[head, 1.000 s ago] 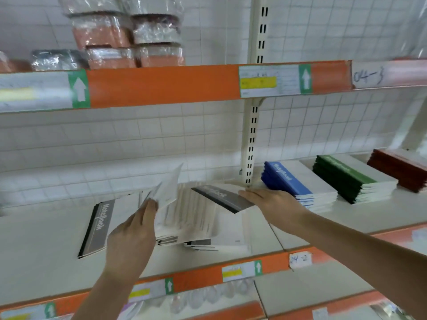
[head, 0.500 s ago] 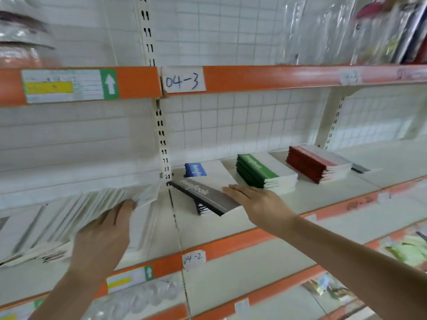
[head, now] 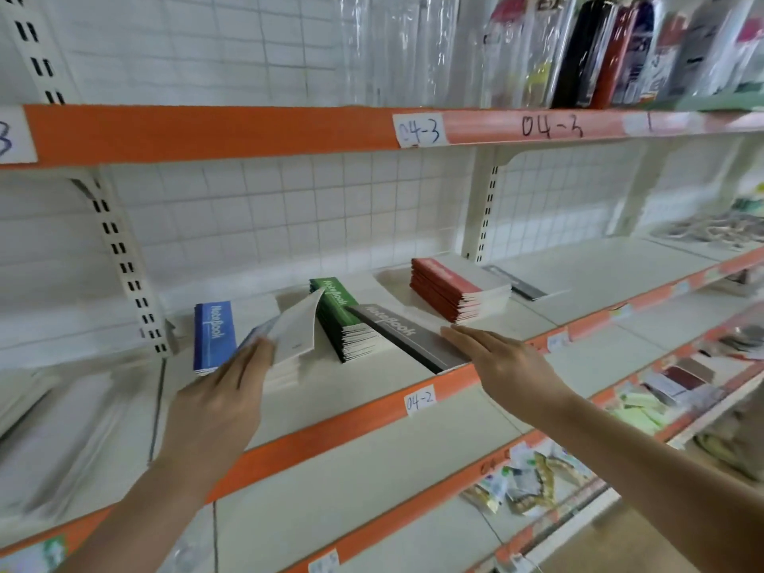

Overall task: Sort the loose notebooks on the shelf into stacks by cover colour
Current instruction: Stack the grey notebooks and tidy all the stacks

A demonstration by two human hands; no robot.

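The white shelf [head: 372,390], edge tagged "04-2", has bare room in front. The left hand [head: 219,403] pinches a blue notebook [head: 295,328] over the blue stack [head: 214,335]; the right hand [head: 502,361], fingers straight, carries a grey "Notebook" [head: 407,337] beside the green stack [head: 343,320].

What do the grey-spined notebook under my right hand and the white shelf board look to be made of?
Grey-spined notebook: probably paper pages with a thin matte card cover; layered page edges show on the stacks nearby. White shelf board: likely painted sheet metal, smooth with a soft sheen, though the look leaves it open.
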